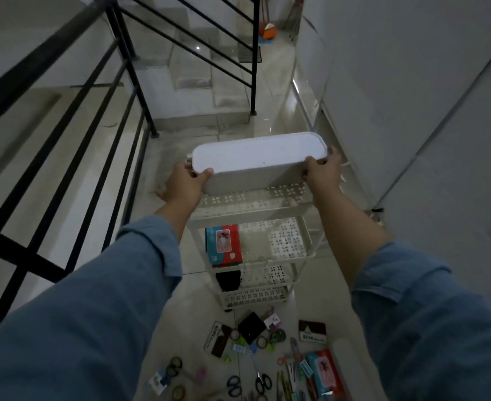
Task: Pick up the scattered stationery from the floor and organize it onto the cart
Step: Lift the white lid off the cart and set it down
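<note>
Your left hand (185,183) grips one end of the white box (258,157), your right hand (322,172) the other, thumbs curled over its lid. Lower it level onto the cart (238,202); stationery (256,357) lies scattered on the floor.

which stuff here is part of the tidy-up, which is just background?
Job: white box, gripped by left hand and right hand; cart; scissors and pens on the floor.
Background: stair railing; stairs; wall.
</note>
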A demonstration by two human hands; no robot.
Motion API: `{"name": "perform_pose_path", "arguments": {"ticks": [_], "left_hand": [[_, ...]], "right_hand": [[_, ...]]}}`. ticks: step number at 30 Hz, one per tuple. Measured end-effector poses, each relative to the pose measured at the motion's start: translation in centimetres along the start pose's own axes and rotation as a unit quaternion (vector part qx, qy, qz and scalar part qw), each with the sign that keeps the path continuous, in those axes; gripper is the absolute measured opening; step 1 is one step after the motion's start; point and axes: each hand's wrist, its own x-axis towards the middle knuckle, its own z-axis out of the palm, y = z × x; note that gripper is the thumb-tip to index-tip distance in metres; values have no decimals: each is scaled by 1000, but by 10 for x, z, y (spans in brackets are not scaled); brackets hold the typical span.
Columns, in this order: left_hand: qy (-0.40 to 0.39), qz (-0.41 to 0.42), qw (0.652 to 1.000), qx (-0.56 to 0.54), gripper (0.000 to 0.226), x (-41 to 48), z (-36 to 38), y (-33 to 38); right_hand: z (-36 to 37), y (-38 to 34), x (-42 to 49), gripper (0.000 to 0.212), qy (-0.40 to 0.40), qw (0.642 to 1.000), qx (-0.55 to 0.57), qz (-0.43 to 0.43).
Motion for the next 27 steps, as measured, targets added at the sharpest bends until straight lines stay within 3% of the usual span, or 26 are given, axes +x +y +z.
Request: {"name": "perform_pose_path", "arguments": {"ticks": [6,12,16,19,23,27], "left_hand": [[27,-2,999,-21,41,13,6,3],[32,2,999,-16,40,21,8,5],[31,-2,1000,1,45,16,13,4],[20,-3,1000,2,59,8,18,2],[40,116,992,41,66,-31,22,6],[-57,259,964,11,61,-101,44,5]], "right_hand": [[-1,0,5,62,-45,999,5,2],[-7,-4,5,73,-140,990,6,14],[-12,-1,1,81,-151,988,-33,10],[-16,0,-10,74,-125,989,-69,-28],[-27,-2,-39,55,-74,986,-114,-97],[-53,5,-85,35,-23,990,-39,-130]]}}
